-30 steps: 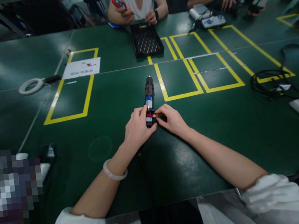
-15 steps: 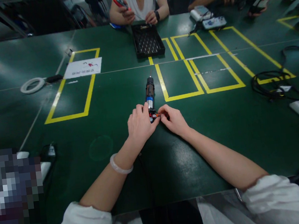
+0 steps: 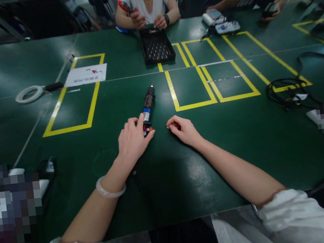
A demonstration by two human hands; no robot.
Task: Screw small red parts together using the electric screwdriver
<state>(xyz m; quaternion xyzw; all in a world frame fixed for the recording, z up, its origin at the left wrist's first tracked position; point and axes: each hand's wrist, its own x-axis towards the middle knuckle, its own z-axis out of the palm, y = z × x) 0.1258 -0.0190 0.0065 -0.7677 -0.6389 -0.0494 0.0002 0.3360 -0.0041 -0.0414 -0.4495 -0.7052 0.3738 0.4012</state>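
A black cylindrical tool [image 3: 148, 101] with a blue band and a red part at its near end lies on the green table [image 3: 239, 136], tip pointing away. My left hand [image 3: 132, 140] grips its near end, fingers curled over it. My right hand [image 3: 182, 129] rests on the table a short way to the right, apart from the tool, fingers curled in a loose pinch; whether anything small sits between them I cannot make out.
Yellow tape rectangles [image 3: 69, 104] mark the table. A black tray [image 3: 155, 46] stands before a person in white across the table. A white ring [image 3: 27, 94], a paper sheet [image 3: 86, 74], and coiled black cables [image 3: 285, 91] lie around. Another person works at the far right.
My right hand has let go of the tool's near end and pulled away to the right. My left hand has shifted the tool left, tilting its tip to the right.
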